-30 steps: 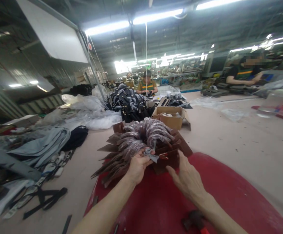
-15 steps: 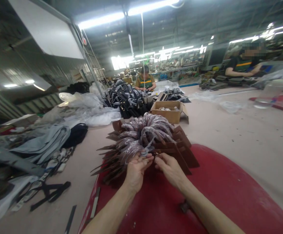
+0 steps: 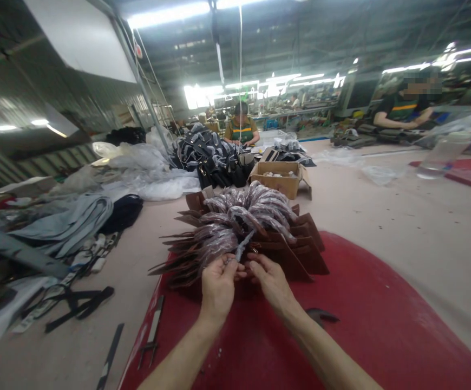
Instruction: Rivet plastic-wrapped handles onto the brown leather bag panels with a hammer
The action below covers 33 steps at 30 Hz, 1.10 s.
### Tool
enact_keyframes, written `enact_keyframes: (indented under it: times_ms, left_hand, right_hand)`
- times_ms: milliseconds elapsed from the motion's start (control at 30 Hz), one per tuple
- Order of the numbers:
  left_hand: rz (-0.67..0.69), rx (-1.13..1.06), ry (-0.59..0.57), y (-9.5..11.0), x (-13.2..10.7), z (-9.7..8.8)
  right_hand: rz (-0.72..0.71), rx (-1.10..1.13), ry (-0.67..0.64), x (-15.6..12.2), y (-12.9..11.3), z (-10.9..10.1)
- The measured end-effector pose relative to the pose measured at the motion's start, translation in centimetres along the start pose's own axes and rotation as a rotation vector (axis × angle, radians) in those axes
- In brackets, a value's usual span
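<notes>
Far left on your pale tabletop (image 3: pixel 385 233) there's a heap of grey fabric (image 3: pixel 67 222), and just in front of it some flat black straps (image 3: pixel 77 303) lying loose. Closer in, a pair of slim metal tweezers (image 3: pixel 151 335) sits right at the left edge of the big red mat (image 3: pixel 260 346).

Your left hand (image 3: pixel 218 283) is up at the far end of that mat, fingertips pressed together on the lower end of a thin strap wrapped in clear plastic (image 3: pixel 243 246). Your right hand (image 3: pixel 273 279) is just beside it, thumb and fingers pinching the same end, so both hands nearly touch. The strap runs up and away from you into the fanned stack of brown leather pieces with plastic-wrapped handles (image 3: pixel 276 238), which sits on the mat's far edge, right behind your hands.

A small dark curved tool (image 3: pixel 320 315) lies on the mat near your right forearm. Past the stack there's an open cardboard box (image 3: pixel 278 181). Well off to the right, a person in a dark top with an orange stripe (image 3: pixel 400 108) sits at another bench.
</notes>
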<state>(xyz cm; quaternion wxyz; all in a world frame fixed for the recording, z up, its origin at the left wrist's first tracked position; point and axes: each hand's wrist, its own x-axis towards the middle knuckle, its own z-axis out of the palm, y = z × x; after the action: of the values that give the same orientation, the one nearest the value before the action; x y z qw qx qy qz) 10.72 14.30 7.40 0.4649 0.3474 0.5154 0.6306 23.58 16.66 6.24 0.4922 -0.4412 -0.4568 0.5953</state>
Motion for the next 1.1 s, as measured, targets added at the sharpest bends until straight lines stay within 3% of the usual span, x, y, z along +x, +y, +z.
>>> enact_keyframes:
  times_ms: [100,233,333,433,600,700,833,1100]
  left_hand:
    - [-0.019,0.046,-0.021,0.8,-1.2,-0.1]
    - [-0.138,-0.087,-0.058,1.7,-2.0,-0.3]
    - [-0.265,-0.133,-0.09,2.8,-2.0,-0.9]
    - [-0.365,-0.113,-0.134,3.8,-1.9,-1.6]
    - [-0.41,0.0,-0.228,3.5,-2.6,-1.7]
    - [-0.333,0.109,-0.246,2.6,-3.3,-1.5]
    - [-0.148,0.352,-0.178,2.1,-3.5,-1.6]
    - [0.186,0.631,-0.132,3.6,-1.1,-2.7]
  right_hand:
    - [-0.007,0.26,-0.027,0.2,0.0,1.9]
    - [-0.041,0.35,-0.047,-0.1,0.7,3.5]
    - [-0.065,0.408,-0.083,-0.9,1.4,3.9]
    - [0.023,0.558,-0.11,-1.4,1.6,4.0]
    - [0.113,0.591,-0.12,-1.0,0.9,3.8]
    - [0.092,0.568,-0.064,-1.1,0.8,3.6]
    - [0.015,0.528,0.088,-1.8,1.3,4.0]
    - [-0.06,0.44,0.253,-2.4,2.5,4.2]
